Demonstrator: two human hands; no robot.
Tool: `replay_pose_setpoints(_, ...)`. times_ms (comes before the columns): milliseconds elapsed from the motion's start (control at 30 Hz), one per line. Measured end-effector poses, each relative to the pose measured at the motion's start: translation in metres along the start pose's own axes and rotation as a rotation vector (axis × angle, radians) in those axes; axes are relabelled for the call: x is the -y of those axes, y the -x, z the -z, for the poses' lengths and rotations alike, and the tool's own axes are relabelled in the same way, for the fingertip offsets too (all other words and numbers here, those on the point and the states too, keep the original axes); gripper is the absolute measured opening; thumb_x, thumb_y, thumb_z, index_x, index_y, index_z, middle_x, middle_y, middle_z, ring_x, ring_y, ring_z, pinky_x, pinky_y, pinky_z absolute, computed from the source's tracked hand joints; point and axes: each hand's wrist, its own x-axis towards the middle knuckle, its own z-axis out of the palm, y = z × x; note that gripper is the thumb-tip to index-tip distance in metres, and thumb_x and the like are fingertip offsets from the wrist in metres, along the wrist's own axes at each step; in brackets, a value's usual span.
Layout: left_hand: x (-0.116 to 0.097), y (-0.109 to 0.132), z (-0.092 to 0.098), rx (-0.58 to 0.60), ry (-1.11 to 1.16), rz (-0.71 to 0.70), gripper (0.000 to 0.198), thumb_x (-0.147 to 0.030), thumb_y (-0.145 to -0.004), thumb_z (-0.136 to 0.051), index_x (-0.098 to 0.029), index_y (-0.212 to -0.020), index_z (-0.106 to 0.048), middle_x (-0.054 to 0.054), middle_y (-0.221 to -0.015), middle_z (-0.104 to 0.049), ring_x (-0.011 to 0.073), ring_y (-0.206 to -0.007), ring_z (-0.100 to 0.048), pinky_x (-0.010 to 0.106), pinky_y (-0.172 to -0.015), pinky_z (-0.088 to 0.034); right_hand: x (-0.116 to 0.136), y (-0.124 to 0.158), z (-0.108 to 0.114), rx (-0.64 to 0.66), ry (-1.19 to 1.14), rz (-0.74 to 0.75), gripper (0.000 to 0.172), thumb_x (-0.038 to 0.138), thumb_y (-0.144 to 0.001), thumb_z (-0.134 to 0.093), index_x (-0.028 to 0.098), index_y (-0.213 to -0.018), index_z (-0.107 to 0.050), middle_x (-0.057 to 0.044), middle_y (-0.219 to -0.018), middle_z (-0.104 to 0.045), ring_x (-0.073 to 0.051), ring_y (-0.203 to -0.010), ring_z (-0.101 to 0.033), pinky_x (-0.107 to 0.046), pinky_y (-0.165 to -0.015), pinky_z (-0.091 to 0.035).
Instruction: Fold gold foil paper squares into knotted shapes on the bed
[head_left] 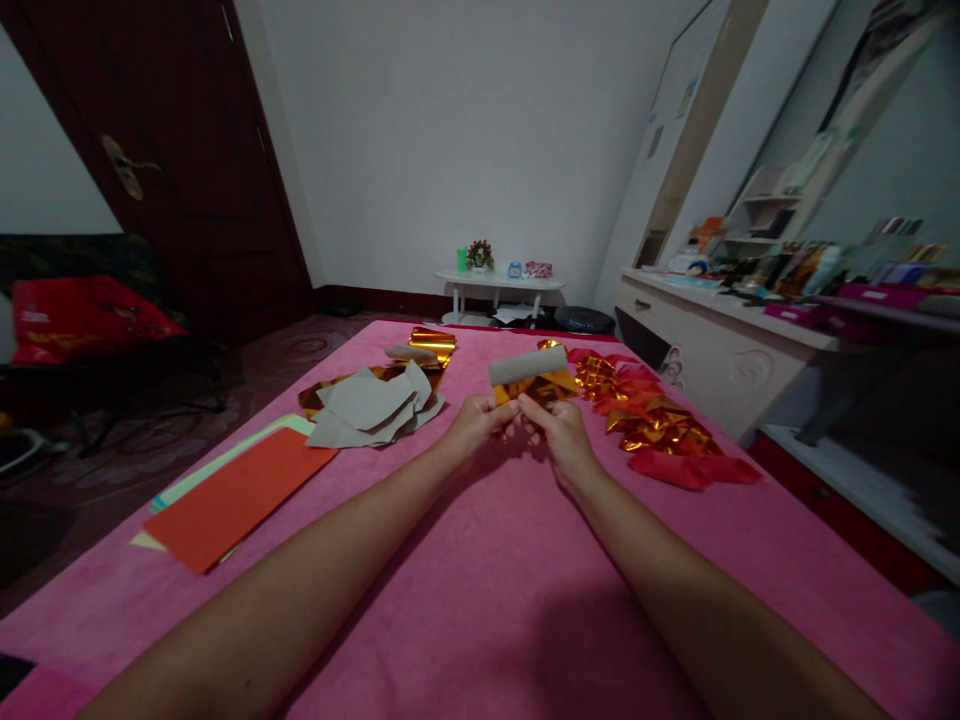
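Note:
Over the middle of the pink-covered table (480, 560), both hands pinch the near edge of a sheet of gold foil paper (546, 388). Its far part shows a dull grey face (527, 366), and the gold face is toward me. My left hand (480, 425) is closed on the sheet's left side, thumb on top. Right beside it, my right hand (556, 428) grips the same edge, the two thumbs nearly touching. Some fingertips are hidden beneath. Close to the right hand lie folded gold foil pieces (660, 425) and red folded pieces (679, 468).
Grey-backed sheets (371, 405) are piled at the left, with a gold foil roll (433, 346) behind them. Nearer on the left lies a stack of coloured paper, orange sheet (240, 495) on top. A cluttered white dresser (697, 330) stands at right, a low white table (499, 283) beyond.

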Motion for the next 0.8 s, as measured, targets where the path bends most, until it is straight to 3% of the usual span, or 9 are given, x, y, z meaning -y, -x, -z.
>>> replay_pose_setpoints(200, -0.011, -0.011, 0.028, -0.051, -0.193, 0.004, 0.033, -0.042, -0.070, -0.060, -0.013, -0.056, -0.054, -0.002, -0.044, -0.047, 0.0053, -0.040, -0.036, 0.021, -0.043, -0.023, 0.000, -0.021, 0.037, -0.296, -0.193, 0.148, 0.032, 0.040, -0.068, -0.066, 0.019, -0.053, -0.047, 0.005, -0.045, -0.043, -0.006, -0.037, -0.035, -0.021, -0.035, -0.025)
replay_pose_setpoints(300, -0.018, -0.012, 0.038, -0.010, -0.263, 0.039, 0.031, -0.041, -0.068, -0.059, -0.014, -0.053, -0.053, -0.003, -0.041, -0.046, 0.0053, -0.038, -0.033, 0.022, -0.041, -0.020, 0.002, -0.027, 0.055, -0.386, -0.221, 0.146, 0.033, 0.043, -0.069, -0.065, 0.019, -0.054, -0.046, 0.005, -0.047, -0.044, -0.007, -0.038, -0.036, -0.021, -0.037, -0.029)
replay_pose_setpoints(433, -0.026, -0.006, 0.034, 0.091, -0.382, 0.107, 0.026, -0.035, -0.064, -0.058, -0.014, -0.050, -0.053, -0.001, -0.042, -0.048, 0.0064, -0.039, -0.038, 0.022, -0.042, -0.022, 0.007, -0.026, 0.053, -0.155, -0.187, -0.017, 0.039, 0.056, -0.070, -0.062, 0.017, -0.075, -0.060, 0.000, -0.061, -0.058, -0.008, -0.043, -0.046, -0.021, -0.040, -0.034)
replay_pose_setpoints(533, -0.030, -0.002, 0.031, 0.179, -0.428, 0.127, 0.024, -0.033, -0.062, -0.057, -0.014, -0.047, -0.052, -0.002, -0.042, -0.046, 0.0063, -0.040, -0.036, 0.022, -0.043, -0.023, 0.010, -0.023, 0.045, -0.027, -0.101, 0.007, 0.039, 0.053, -0.066, -0.068, 0.017, -0.077, -0.063, 0.001, -0.061, -0.058, -0.007, -0.044, -0.045, -0.020, -0.041, -0.033)
replay_pose_setpoints(667, -0.036, -0.001, 0.038, 0.200, -0.432, 0.110, 0.025, -0.033, -0.061, -0.055, -0.015, -0.045, -0.050, -0.002, -0.041, -0.043, 0.0065, -0.040, -0.034, 0.023, -0.043, -0.021, 0.009, -0.022, 0.044, -0.045, 0.060, 0.048, 0.031, 0.045, -0.062, -0.074, 0.016, -0.065, -0.062, 0.002, -0.058, -0.056, -0.007, -0.046, -0.044, -0.020, -0.044, -0.033)
replay_pose_setpoints(800, -0.040, 0.002, 0.046, 0.281, -0.402, 0.129, 0.023, -0.029, -0.061, -0.052, -0.015, -0.043, -0.047, -0.003, -0.041, -0.039, 0.0067, -0.040, -0.031, 0.024, -0.043, -0.020, 0.009, -0.019, 0.043, -0.032, 0.081, 0.024, 0.035, 0.043, -0.066, -0.072, 0.021, -0.092, -0.067, -0.001, -0.083, -0.065, -0.010, -0.066, -0.057, -0.020, -0.055, -0.042)
